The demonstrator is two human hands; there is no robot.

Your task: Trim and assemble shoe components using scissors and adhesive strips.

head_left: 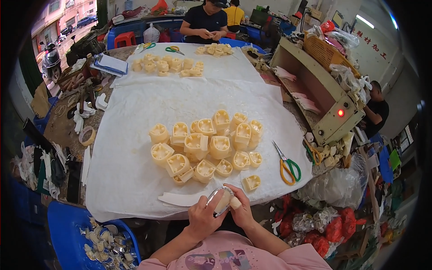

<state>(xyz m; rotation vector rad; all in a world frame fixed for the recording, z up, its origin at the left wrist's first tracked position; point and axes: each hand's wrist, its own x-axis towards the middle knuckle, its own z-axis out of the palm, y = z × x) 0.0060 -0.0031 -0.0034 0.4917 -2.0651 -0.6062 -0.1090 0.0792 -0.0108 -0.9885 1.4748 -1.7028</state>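
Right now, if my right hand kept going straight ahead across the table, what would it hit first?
Probably the lone cream plastic part lying just beyond your right hand, at the near edge of the pile of parts. Depth is hard to judge here.

Parts pile (209,146) on cloth (135,135); scissors (288,164) right.

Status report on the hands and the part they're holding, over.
Left hand and right hand: both shut on one cream plastic part at the table edge. Pile of cream parts just beyond. Scissors right, clear.
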